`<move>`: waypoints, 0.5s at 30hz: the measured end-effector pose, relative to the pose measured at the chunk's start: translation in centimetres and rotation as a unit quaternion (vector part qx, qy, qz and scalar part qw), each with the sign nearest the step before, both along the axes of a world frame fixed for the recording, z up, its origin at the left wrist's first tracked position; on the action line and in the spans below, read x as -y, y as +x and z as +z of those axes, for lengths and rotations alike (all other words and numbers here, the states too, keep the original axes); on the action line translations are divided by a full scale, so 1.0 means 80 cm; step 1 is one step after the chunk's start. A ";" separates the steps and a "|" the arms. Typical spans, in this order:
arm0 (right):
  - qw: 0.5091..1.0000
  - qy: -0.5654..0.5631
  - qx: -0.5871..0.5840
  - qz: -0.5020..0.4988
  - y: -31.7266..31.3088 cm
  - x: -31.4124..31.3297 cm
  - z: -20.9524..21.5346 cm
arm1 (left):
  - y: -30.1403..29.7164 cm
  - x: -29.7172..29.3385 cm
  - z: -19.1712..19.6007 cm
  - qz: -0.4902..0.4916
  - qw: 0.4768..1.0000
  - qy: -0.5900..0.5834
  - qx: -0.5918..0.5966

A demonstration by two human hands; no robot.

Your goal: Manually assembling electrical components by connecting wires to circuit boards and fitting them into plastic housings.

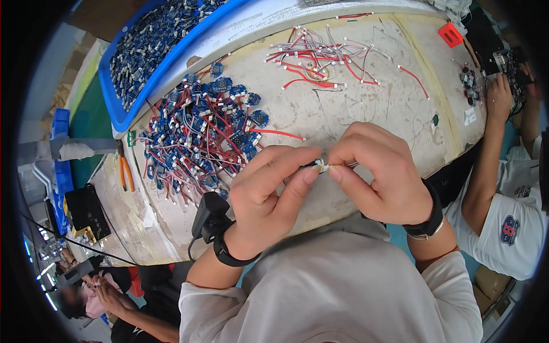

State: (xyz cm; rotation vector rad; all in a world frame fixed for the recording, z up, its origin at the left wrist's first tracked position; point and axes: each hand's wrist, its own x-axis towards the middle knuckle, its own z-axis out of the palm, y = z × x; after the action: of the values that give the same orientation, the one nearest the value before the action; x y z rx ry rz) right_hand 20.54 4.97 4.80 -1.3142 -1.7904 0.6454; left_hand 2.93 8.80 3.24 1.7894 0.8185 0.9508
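Both hands meet over the front of the table. Between thumb and finger, my left hand (269, 191) pinches a small blue circuit board (309, 164), mostly hidden by the fingertips. Opposite it, my right hand (380, 174) grips the small white plug of a wire lead (325, 167), its tip right at the board's white socket. Whether the plug sits inside the socket I cannot tell. Left of my hands spreads a heap of blue boards with red, white and black leads (200, 131). Loose wire leads (326, 57) lie in a pile farther back.
A blue bin (120, 114) full of small boards stands at the far left. Orange-handled pliers (126, 171) and a black box (87, 211) lie on the left. A red block (450, 35) sits far right. Co-workers sit on the right and at lower left.
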 end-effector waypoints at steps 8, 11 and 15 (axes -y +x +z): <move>0.974 0.162 0.159 0.001 -0.004 0.003 -0.010 | 0.000 0.000 -0.003 -0.013 0.974 -0.192 0.121; 0.964 0.158 0.213 -0.003 -0.006 0.006 -0.003 | 0.000 0.001 -0.008 -0.017 0.956 -0.248 0.157; 0.983 0.159 0.082 -0.032 -0.003 0.004 -0.021 | 0.001 0.002 -0.011 -0.028 0.959 -0.232 0.158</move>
State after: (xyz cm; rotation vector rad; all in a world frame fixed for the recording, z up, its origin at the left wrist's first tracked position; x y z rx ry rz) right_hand 20.27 4.69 3.15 -1.2274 -1.8813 0.2073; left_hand 3.02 8.64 2.33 1.2136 0.7098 0.8896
